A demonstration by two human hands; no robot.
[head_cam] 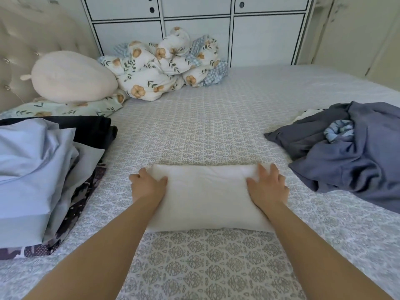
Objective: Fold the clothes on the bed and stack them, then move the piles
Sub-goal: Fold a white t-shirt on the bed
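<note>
A folded white garment (205, 195) lies flat on the patterned bed sheet (207, 131) in front of me. My left hand (147, 185) rests on its left end with the fingers curled over the far left corner. My right hand (267, 185) lies on its right end, fingers spread and fairly straight over the far right corner. To the left sits a pile of folded clothes (36, 174), light blue on top with dark and patterned pieces beneath. On the right lies a loose heap of grey-blue clothes (350, 152).
A cream plush cushion (71, 76) and a bunched floral duvet (164, 66) sit at the head of the bed. A tufted headboard (19, 50) stands at the left. White cabinets (194, 31) line the far wall.
</note>
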